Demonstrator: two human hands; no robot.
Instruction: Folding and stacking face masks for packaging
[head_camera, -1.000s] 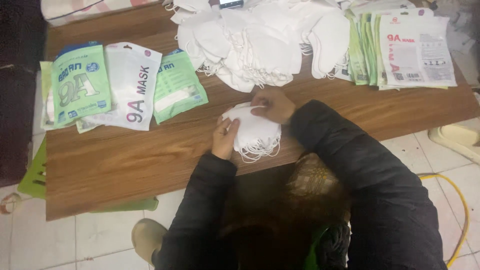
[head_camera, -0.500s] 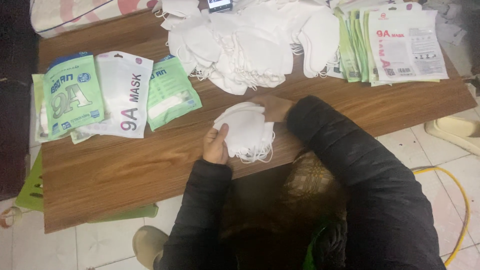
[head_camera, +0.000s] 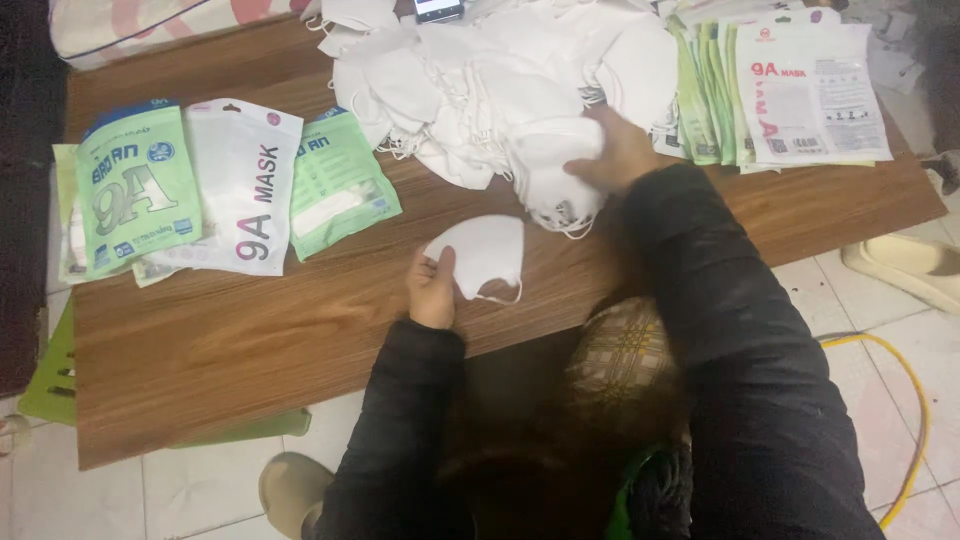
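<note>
My left hand (head_camera: 433, 290) holds a single white folded face mask (head_camera: 483, 252) just above the wooden table (head_camera: 240, 330), near its front edge. My right hand (head_camera: 618, 152) reaches forward and grips a small stack of white masks (head_camera: 552, 172) at the near edge of a big loose pile of white masks (head_camera: 480, 70) spread over the table's far middle. Both arms wear dark sleeves.
Green and white mask pouches (head_camera: 190, 185) lie at the table's left. A fanned stack of pouches (head_camera: 790, 90) sits at the far right. A phone (head_camera: 438, 8) lies at the far edge. A yellow cable (head_camera: 905, 400) and a slipper (head_camera: 905, 270) are on the tiled floor.
My right hand has moved away from my left hand, carrying a stack of masks up to the pile. My left hand now keeps only a single mask.
</note>
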